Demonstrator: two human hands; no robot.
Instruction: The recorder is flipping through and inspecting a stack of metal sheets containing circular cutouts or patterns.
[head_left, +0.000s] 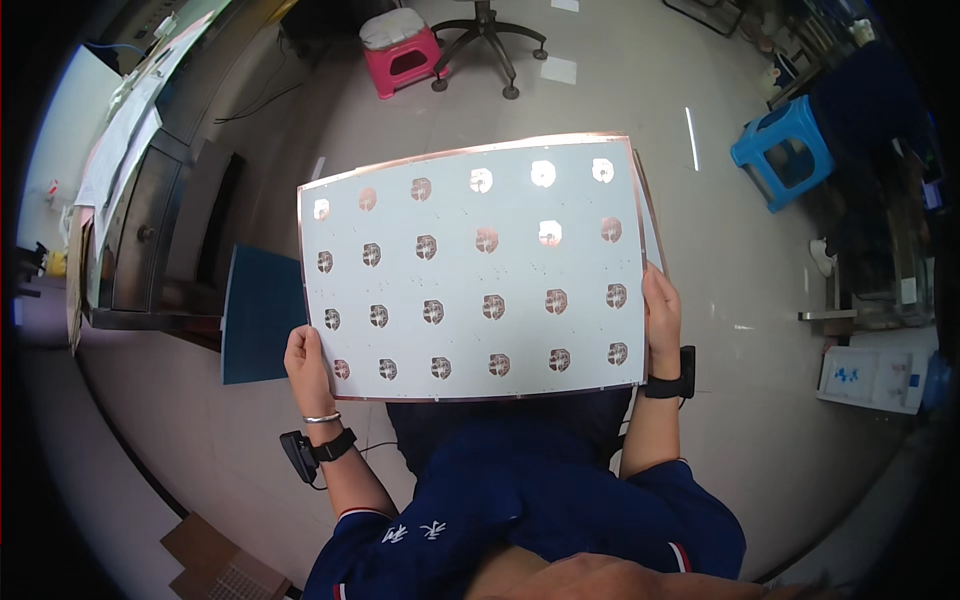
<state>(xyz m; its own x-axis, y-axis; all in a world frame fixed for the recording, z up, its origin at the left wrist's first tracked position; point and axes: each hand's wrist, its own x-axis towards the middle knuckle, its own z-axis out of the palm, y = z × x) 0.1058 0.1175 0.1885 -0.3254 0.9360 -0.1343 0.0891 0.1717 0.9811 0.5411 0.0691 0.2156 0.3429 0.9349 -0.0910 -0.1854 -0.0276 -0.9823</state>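
Both hands hold up a large circuit board panel [460,275] in front of me. Its face is pale and copper shows along the rim, with rows of small round copper patterns across it. My left hand [307,358] is closed on the lower left edge, thumb over the face. On the right edge, a bit higher, my right hand [661,305] grips with its thumb in front. A second sheet edge [650,215] shows behind the panel at the upper right. The fingers behind the panel are hidden.
A blue board [262,315] stands at the left beside a metal cabinet [150,235] with papers on top. Ahead are a pink stool [400,60] and a wheeled chair base [485,40]. To the right are a blue stool [783,152] and a white tray [870,380].
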